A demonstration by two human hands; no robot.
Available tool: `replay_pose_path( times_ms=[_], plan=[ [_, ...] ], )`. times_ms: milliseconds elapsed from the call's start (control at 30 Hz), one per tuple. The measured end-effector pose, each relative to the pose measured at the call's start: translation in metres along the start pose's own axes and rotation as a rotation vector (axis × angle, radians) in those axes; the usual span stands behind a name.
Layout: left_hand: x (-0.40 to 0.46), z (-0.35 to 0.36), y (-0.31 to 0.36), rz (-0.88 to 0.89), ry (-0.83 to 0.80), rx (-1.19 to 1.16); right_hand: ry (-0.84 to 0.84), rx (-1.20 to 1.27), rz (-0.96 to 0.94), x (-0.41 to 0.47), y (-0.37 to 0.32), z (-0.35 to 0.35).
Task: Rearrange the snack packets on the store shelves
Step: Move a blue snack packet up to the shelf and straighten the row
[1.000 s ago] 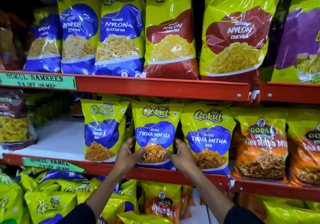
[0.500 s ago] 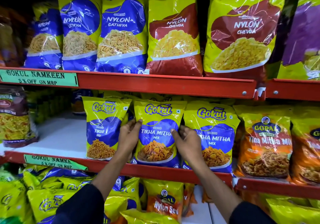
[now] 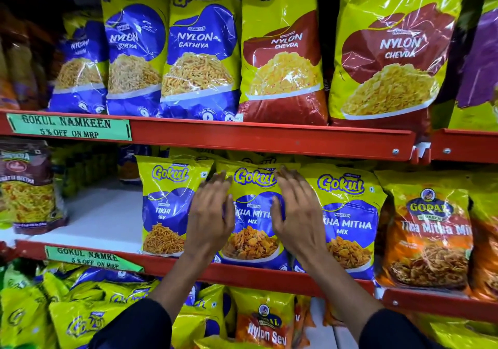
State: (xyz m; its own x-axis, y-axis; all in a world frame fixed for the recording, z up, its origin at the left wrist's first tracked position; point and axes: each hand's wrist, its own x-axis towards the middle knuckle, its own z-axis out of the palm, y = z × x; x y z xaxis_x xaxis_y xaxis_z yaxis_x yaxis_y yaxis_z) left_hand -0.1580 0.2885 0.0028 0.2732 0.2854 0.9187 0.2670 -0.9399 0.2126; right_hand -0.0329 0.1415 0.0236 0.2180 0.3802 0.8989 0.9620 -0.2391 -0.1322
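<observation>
At the centre of the frame, on the middle shelf (image 3: 242, 273), both hands raised flat against the sides of one upright Gokul Tikha Mitha Mix packet (image 3: 253, 214). Left hand (image 3: 211, 215) spread wide, fingers loose and apart, laid along the packet's left edge; nothing clasped. Right hand (image 3: 295, 214) likewise spread, palm toward the packet's right edge, fingertips up near the yellow top seal; nothing clasped either. Whether the palms actually press the foil or sit just off it: cannot tell. Dark sleeves at the bottom of the frame.

Just left of the flanked packet, touching it, a Gokul Tikhi Sev packet (image 3: 168, 205), upright. Just right, overlapped by the right hand, a second Tikha Mitha Mix packet (image 3: 347, 219). Further right, an orange Gopal packet (image 3: 428, 238). Left of the Tikhi Sev, a bare white stretch of shelf, then a dark maroon packet (image 3: 27, 187) at the far left edge.

On the upper shelf (image 3: 269, 138), across the top of the frame, tall Nylon Gathiya packets (image 3: 200, 54) in blue, then Nylon Chevda packets (image 3: 284, 57) in red to the right. Green shelf label (image 3: 70, 129) at upper left, reading "Gokul Namkeen 5% off on MRP". Along the bottom, jumbled yellow packets (image 3: 80, 316) and a Nylon Sev packet (image 3: 265, 321).
</observation>
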Motion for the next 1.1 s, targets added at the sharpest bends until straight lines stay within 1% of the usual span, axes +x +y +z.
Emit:
replay_pose_path(
  times_ms=[33, 67, 100, 167, 300, 367, 467, 533, 633, 733, 800, 867, 967, 1100],
  plan=[
    [-0.001, 0.006, -0.003, 0.117, -0.090, 0.072, -0.068, -0.052, -0.047, 0.002, -0.001, 0.005],
    [-0.003, 0.012, -0.006, 0.186, -0.175, 0.138, -0.130, -0.115, -0.074, 0.003, -0.001, 0.011],
    [-0.006, 0.017, -0.008, 0.209, -0.239, 0.195, -0.182, -0.179, -0.090, 0.004, 0.000, 0.016],
    [-0.010, 0.025, -0.015, 0.189, -0.305, 0.263, -0.257, -0.263, -0.091, 0.003, 0.005, 0.026],
    [-0.008, 0.029, -0.023, 0.190, -0.348, 0.320, -0.322, -0.326, -0.076, 0.001, 0.021, 0.033],
    [-0.006, 0.026, -0.023, 0.172, -0.353, 0.330, -0.304, -0.345, -0.088, 0.000, 0.024, 0.033],
    [-0.013, 0.022, -0.021, 0.159, -0.343, 0.311, -0.227, -0.339, -0.106, -0.007, 0.032, 0.027],
    [-0.028, 0.023, -0.018, 0.207, -0.350, 0.310, -0.174, -0.359, -0.117, -0.019, 0.042, 0.020],
    [-0.045, 0.030, -0.016, 0.267, -0.371, 0.338, -0.113, -0.417, -0.076, -0.039, 0.061, 0.010],
    [-0.047, 0.035, -0.015, 0.235, -0.387, 0.378, -0.108, -0.452, -0.047, -0.051, 0.075, 0.004],
    [-0.048, 0.038, -0.015, 0.223, -0.360, 0.397, -0.104, -0.465, -0.048, -0.056, 0.084, 0.000],
    [-0.053, 0.042, -0.012, 0.238, -0.331, 0.417, -0.095, -0.472, -0.066, -0.064, 0.091, -0.003],
    [-0.061, 0.052, 0.000, 0.301, -0.350, 0.402, -0.121, -0.494, -0.075, -0.076, 0.098, -0.009],
    [-0.062, 0.053, 0.010, 0.265, -0.362, 0.402, -0.151, -0.478, -0.083, -0.075, 0.098, -0.012]
  ],
)
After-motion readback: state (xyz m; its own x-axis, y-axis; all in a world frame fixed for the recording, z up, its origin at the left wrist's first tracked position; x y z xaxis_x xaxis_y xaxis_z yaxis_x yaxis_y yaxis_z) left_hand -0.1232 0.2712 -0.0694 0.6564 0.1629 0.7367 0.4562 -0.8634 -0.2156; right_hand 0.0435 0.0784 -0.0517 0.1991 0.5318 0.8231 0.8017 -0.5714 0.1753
